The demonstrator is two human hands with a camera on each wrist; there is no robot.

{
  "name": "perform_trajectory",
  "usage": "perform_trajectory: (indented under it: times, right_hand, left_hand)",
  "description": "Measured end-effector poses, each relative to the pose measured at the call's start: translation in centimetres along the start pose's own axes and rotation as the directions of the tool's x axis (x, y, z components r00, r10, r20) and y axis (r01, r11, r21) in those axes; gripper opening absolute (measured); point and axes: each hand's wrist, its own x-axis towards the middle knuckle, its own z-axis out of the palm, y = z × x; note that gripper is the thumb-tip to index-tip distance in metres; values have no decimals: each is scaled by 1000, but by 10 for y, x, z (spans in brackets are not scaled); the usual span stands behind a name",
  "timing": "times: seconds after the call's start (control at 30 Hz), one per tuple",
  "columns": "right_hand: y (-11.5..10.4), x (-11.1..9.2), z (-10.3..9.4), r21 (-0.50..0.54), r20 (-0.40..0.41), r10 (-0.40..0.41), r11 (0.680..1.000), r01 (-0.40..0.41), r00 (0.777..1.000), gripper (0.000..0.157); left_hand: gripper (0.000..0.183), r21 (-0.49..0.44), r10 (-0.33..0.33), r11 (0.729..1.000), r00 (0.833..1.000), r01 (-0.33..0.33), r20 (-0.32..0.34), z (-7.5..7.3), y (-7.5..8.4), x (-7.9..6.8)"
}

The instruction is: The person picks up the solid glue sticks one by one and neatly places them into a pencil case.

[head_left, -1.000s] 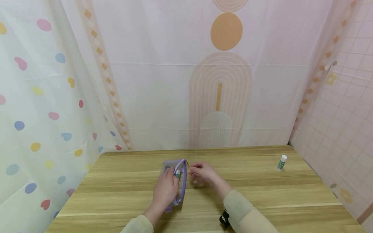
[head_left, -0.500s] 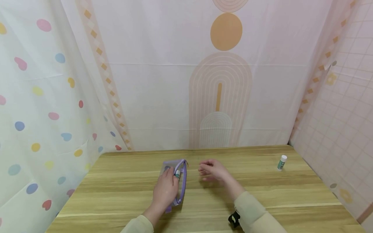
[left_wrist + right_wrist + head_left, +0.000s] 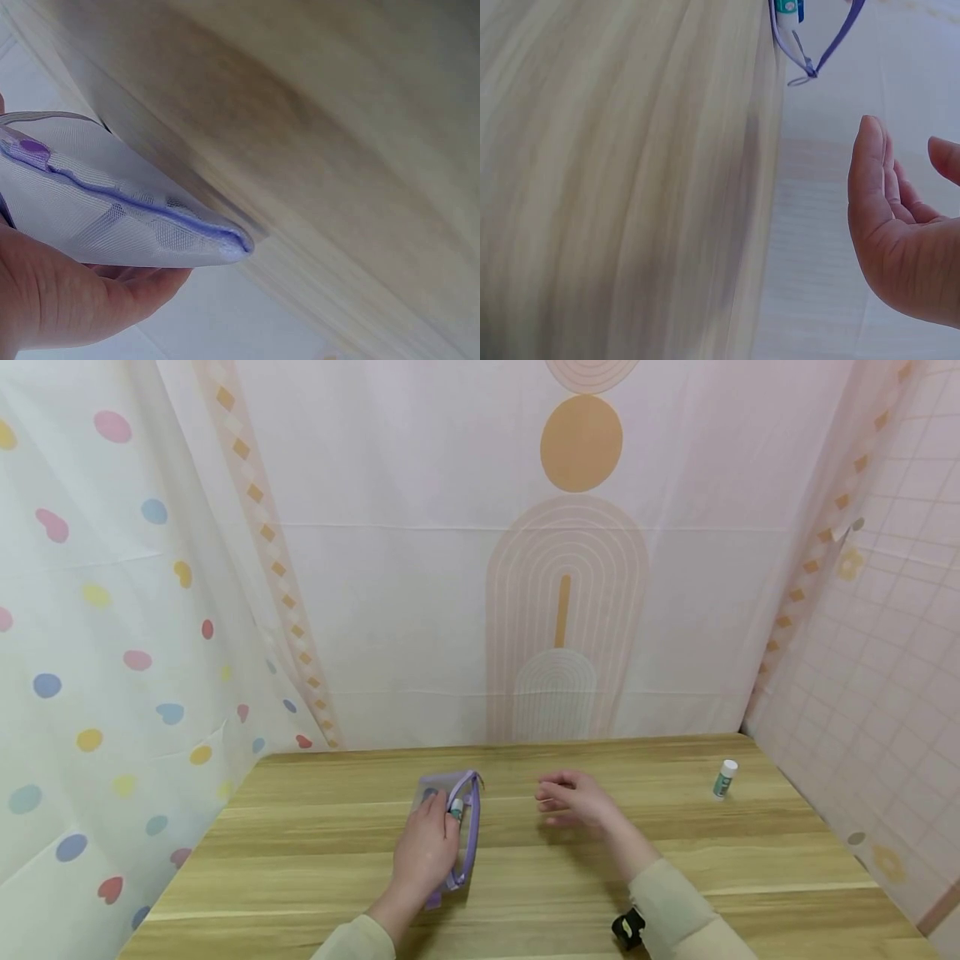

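Note:
A see-through mesh pencil case (image 3: 474, 831) with purple zipper edging lies on its side on the table, its mouth gaping toward the right. My left hand (image 3: 426, 850) holds it from the left, fingers over its upper side and thumb along the mesh in the left wrist view. Inside the mouth shows a glue stick (image 3: 457, 810) with a white end and green label; the rest of it is hidden by the case and hand. To the right of the case, my right hand (image 3: 576, 799) hovers over the table with fingers loosely bent and nothing in them.
A second glue stick (image 3: 724, 779), white-capped and green-labelled, stands near the far right of the wooden table (image 3: 300, 835). Patterned curtains (image 3: 390, 610) hang behind the table and along both sides. A black strap-like item (image 3: 627, 928) sits at my right sleeve.
My right hand has drawn away from the mouth of the pencil case, moving to the right. The left hand and the case have stayed where they were.

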Motion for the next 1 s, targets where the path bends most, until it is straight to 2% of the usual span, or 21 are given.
perform_trajectory:
  times: [0.73,1.0]
  right_hand:
    - [-8,-26,-52,-7,-59,-24,1000,24,998,45]
    - [-11,-37,-74,-37,-43,-60,998,58,997,50]
  left_hand:
    - [46,-8,11,1000,1000,-11,-15,0,0,0]
    - [46,-7,2,1000,1000,-2,-12,0,1,0]
